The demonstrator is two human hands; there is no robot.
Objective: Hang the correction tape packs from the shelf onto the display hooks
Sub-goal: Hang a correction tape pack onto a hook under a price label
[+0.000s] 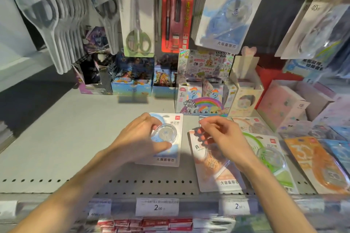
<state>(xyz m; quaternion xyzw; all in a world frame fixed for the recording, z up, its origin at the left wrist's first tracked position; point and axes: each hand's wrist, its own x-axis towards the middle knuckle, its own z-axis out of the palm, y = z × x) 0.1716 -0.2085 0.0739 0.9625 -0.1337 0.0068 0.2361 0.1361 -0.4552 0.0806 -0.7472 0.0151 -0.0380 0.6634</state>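
A left hand [141,136] grips a blue correction tape pack [166,138] on the grey shelf [56,138], thumb across its clear blister, fingers hiding the pack's left edge. The pack's long axis runs 12 to 6 o'clock, its top at 12. At 3 o'clock, the right hand [221,138] covers the upper part of an orange pack [216,166], fingers curled; whether they pinch it cannot be told. Hanging packs [225,9] above are blurred.
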